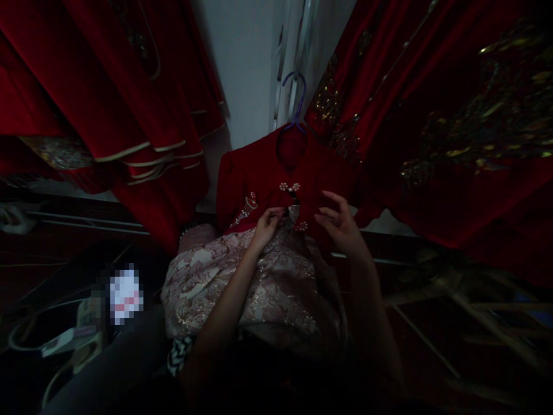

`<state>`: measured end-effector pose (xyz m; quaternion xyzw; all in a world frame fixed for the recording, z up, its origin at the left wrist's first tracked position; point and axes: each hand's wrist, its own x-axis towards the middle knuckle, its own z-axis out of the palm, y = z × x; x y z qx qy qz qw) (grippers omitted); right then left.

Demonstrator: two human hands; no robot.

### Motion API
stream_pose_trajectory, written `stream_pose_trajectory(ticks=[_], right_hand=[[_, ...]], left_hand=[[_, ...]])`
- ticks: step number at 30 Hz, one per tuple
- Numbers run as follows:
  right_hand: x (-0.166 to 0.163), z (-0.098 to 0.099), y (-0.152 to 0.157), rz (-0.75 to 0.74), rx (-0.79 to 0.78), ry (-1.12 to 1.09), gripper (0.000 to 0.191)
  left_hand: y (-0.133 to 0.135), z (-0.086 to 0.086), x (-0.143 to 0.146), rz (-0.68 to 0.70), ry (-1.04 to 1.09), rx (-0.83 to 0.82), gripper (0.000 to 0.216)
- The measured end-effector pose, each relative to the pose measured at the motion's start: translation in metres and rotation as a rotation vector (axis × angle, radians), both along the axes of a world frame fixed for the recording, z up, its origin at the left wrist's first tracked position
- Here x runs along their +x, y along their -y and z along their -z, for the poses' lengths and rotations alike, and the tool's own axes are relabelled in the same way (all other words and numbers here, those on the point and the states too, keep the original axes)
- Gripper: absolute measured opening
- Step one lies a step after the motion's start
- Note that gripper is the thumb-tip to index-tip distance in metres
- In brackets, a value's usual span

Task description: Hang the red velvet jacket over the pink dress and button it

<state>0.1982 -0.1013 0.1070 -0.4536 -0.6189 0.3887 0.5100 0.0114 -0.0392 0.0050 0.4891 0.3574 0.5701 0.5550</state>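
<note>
A red jacket (254,155) hangs in front of me on a purple hanger (298,104). Pearl-like beaded fasteners (289,187) sit on its front, and a beaded tassel ornament (249,203) is on its left side. My left hand (266,226) is closed in a pinch at the edge of the jacket's front opening, just below the upper fastener. My right hand (341,222) hovers at the jacket's right side, fingers apart and holding nothing. Below both hands spreads a pale pink brocade cloth (259,288) with a metallic pattern.
Red garments (164,115) with gold trim hang at the left. At the right hangs a red garment with gold sequins (496,104). A lit, blurred-out screen (125,294) and white cables (56,346) lie at the lower left. A wooden frame (470,311) stands lower right in dim light.
</note>
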Motion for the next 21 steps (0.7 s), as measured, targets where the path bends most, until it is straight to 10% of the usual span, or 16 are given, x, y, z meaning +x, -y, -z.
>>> stream_pose_trajectory(ticks=[21], right_hand=[[-0.054, 0.038, -0.012, 0.089, 0.076, 0.305, 0.021]], left_hand=[[0.009, -0.041, -0.023, -0.058, -0.078, 0.001, 0.039]])
